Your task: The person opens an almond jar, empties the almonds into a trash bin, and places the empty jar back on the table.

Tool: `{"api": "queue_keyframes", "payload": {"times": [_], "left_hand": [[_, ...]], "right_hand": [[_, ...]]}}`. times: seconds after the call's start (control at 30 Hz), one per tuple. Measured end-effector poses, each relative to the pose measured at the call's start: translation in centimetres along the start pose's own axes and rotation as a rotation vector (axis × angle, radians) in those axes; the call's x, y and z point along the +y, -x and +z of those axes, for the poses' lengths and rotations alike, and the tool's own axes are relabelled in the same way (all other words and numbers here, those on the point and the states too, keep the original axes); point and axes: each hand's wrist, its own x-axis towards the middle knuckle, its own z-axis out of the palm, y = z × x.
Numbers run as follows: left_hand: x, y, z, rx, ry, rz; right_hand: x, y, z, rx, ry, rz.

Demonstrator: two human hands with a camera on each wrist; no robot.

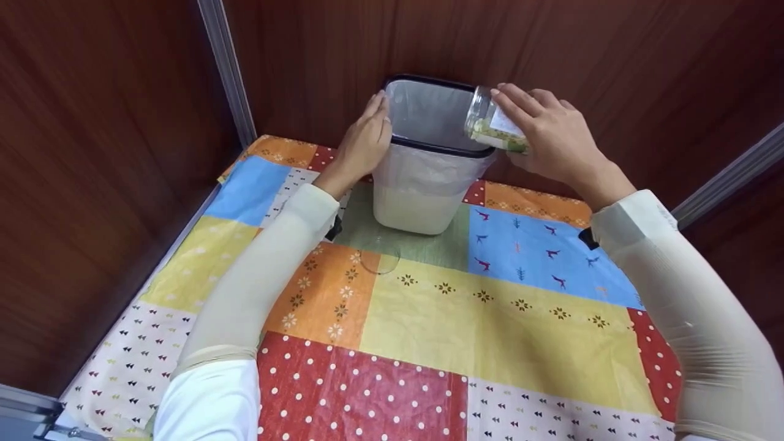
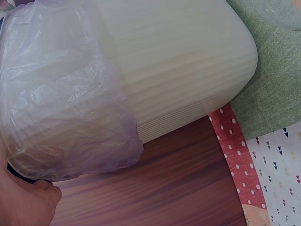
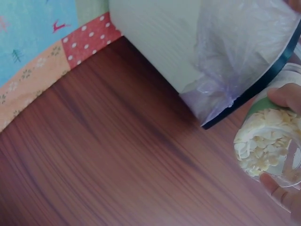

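Right hand (image 1: 554,138) grips jar (image 1: 493,122), tipped mouth-first over bin (image 1: 429,165) at far desk (image 1: 490,318) edge. Left hand (image 1: 362,144), fingers straight, presses bin's left rim, steadying it.

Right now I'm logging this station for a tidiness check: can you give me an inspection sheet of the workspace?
Surface: patchwork tablecloth, flat.
Job's things: bin with plastic liner; clear jar of pale flakes, tilted over the bin's rim.
Clutter: clear lid lying on the cloth.
Hands: left hand flat against the bin's side; right hand grips the jar.
Cables: nothing seen.
Surroundings: wood-grain walls, metal strips.
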Motion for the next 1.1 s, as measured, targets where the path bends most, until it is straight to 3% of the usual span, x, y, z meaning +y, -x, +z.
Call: {"api": "queue_keyframes", "payload": {"times": [0.6,0.8,1.1], "left_hand": [[0.21,-0.26,0.04,0.022,-0.005,0.000],[0.47,-0.13,0.12,0.000,0.012,0.005],[0.43,-0.13,0.08,-0.012,0.023,-0.005]], "right_hand": [[-0.25,-0.16,-0.50,-0.012,0.015,-0.015],[-0.15,0.20,-0.63,-0.029,0.012,0.003],[-0.17,-0.32,-0.84,-0.030,0.043,-0.041]]}}
